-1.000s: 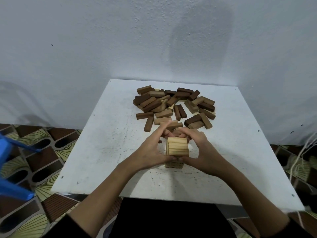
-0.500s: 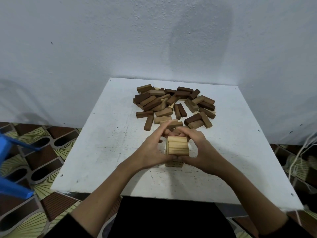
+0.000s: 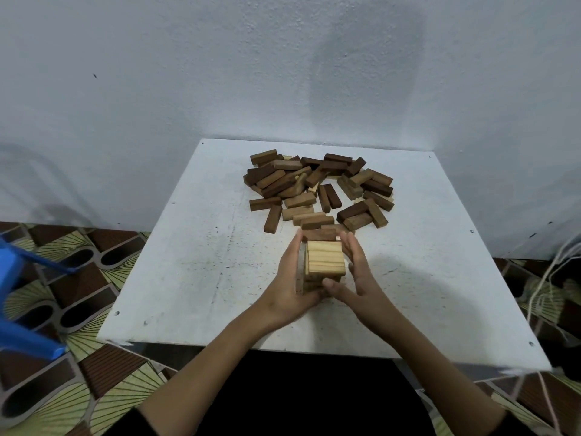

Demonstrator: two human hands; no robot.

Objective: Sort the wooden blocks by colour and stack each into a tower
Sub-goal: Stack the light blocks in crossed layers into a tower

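Observation:
A short tower of light wooden blocks (image 3: 325, 258) stands on the white table (image 3: 195, 272), near its front middle. My left hand (image 3: 287, 281) lies flat against the tower's left side, fingers straight and pointing away from me. My right hand (image 3: 356, 278) presses the right side, and its thumb touches the tower's lower front. A dark block (image 3: 319, 235) lies just behind the tower, between my fingertips. Further back is a loose pile of mixed brown and dark blocks (image 3: 320, 190).
The table stands against a pale wall (image 3: 283, 73). A blue plastic stool (image 3: 19, 297) is on the patterned floor to the left. Pale cords (image 3: 547, 278) hang past the table's right edge.
My fingers, which curled together behind the tower before, have straightened and now run along its two sides. The tower and the pile have not moved.

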